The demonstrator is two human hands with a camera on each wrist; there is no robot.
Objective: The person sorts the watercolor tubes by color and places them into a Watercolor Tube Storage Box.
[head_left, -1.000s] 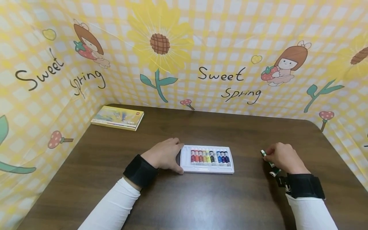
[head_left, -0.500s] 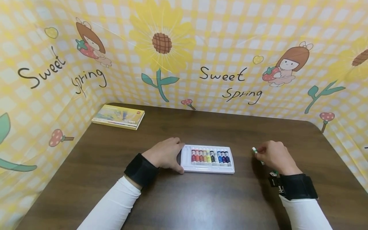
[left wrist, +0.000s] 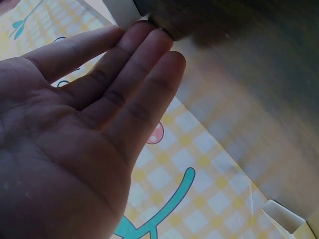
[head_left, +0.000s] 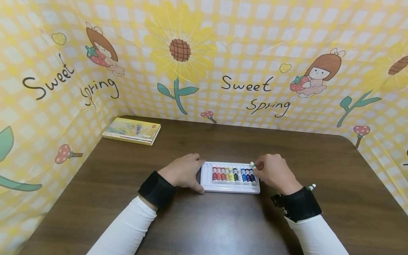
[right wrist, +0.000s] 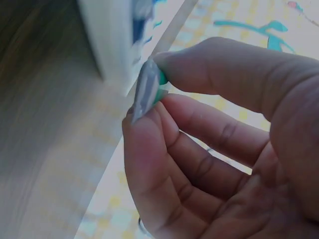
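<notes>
A white paint tray (head_left: 230, 187) lies in the middle of the table, holding a row of small paint tubes (head_left: 223, 175) from reds and yellows to blues. My left hand (head_left: 183, 171) holds its left end, thumb at the front corner and fingers at the back corner. In the left wrist view those fingers (left wrist: 134, 109) look fairly straight. Between thumb and fingertips my right hand (head_left: 277, 173) pinches a green paint tube (head_left: 253, 165) with a white cap, over the tray's right end. The right wrist view shows the tube's silvery end (right wrist: 145, 92).
Another small tube (head_left: 312, 186) lies on the table behind my right wrist, mostly hidden by the black wristband (head_left: 299, 205). A yellow flat box (head_left: 132, 131) sits at the back left corner. Patterned yellow cloth (head_left: 248, 42) hangs behind the table.
My right hand has lifted the green paint tube off the table at the right and carried it left to the tray's right end. My left hand has stayed at the tray.
</notes>
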